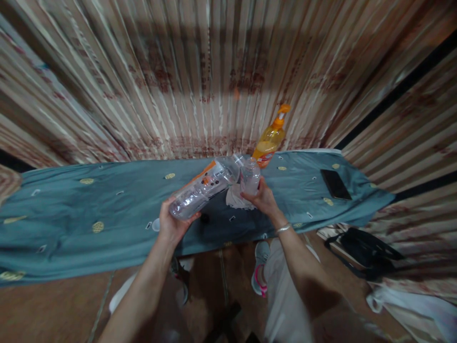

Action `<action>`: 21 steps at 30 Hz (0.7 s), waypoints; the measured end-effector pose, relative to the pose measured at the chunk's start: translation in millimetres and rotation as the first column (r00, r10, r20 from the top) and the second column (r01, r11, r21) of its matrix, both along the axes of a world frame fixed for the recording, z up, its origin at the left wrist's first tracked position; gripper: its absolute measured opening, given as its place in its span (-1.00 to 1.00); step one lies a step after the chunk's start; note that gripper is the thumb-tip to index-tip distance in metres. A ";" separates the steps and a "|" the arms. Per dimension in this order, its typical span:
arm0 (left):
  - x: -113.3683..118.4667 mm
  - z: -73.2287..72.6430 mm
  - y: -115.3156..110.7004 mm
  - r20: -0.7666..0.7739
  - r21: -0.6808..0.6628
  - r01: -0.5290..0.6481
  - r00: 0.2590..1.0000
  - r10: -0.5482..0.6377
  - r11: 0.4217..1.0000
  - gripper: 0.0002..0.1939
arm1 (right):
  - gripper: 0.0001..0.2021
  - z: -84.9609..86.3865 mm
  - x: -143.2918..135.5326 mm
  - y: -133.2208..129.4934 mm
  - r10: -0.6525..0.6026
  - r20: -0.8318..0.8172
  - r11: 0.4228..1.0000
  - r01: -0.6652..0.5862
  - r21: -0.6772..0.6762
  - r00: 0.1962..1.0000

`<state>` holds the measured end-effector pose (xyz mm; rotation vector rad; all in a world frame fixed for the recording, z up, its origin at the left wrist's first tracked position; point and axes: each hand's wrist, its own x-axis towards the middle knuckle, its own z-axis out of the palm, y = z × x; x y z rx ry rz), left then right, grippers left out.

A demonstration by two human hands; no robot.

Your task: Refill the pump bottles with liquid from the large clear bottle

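My left hand (pixel 173 220) is wrapped round the base of a large clear bottle (pixel 200 191) with an orange and white label. The bottle is tilted, its neck end pointing up and right. My right hand (pixel 263 197) holds a small clear bottle (pixel 250 177) upright, close to the large bottle's mouth; whether they touch I cannot tell. Beneath them lies a crumpled pale cloth (pixel 235 197). Just behind the small bottle stands a pump bottle (pixel 269 143) of yellow-orange liquid.
A teal patterned cloth (pixel 124 205) covers the table. On it are a white round cap (pixel 156 225), a small dark cap (pixel 204 217) and a dark phone-like slab (pixel 335 184). A black bag (pixel 366 250) lies at the lower right. Striped curtains (pixel 221 81) hang behind.
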<state>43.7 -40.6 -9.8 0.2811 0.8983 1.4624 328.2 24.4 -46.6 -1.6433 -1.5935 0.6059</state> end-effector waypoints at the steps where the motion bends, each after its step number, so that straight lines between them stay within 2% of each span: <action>1: -0.3 -0.7 0.5 0.002 0.002 -0.001 1.000 0.001 1.000 -0.61 | -0.32 -0.4 0.2 0.3 0.009 0.002 1.000 -0.009 0.004 1.000; 4: -1.6 -3.3 1.7 0.009 0.006 -0.005 1.000 0.005 1.000 -0.61 | -0.40 -2.6 2.0 1.6 0.023 0.008 1.000 -0.023 0.008 1.000; 10: -3.4 -6.6 4.2 0.013 0.008 -0.012 1.000 0.012 1.000 -0.65 | -0.28 -2.2 3.6 2.9 0.020 0.010 0.999 -0.020 0.030 1.000; 21: -3.9 2.1 5.7 0.003 0.042 -0.046 0.999 0.046 0.998 -0.60 | -0.28 5.2 0.0 -2.5 0.049 0.091 0.998 -0.053 0.041 0.995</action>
